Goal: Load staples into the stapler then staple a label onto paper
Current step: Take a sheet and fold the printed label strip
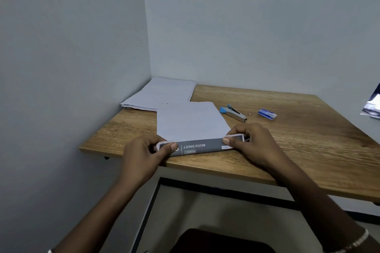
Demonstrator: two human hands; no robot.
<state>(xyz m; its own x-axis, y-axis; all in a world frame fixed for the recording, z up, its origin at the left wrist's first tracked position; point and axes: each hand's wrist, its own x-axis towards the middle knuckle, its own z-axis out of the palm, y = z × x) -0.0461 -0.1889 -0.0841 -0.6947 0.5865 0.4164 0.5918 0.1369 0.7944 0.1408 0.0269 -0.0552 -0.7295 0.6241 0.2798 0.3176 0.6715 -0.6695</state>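
Observation:
A grey label [200, 146] reading "LIVING ROOM" lies along the near edge of a white sheet of paper [189, 121] on the wooden table [298, 150]. My left hand [144, 156] pinches the label's left end and my right hand [257, 143] pinches its right end, thumbs on top. A small blue and silver stapler [233, 113] lies on the table beyond my right hand, apart from both hands. Farther right sits a small blue box of staples [267, 114].
A stack of white papers [162, 94] fills the table's far left corner against the walls. Some papers or packaging [373, 106] show at the right frame edge. A dark seat [222, 240] is below the table's front edge.

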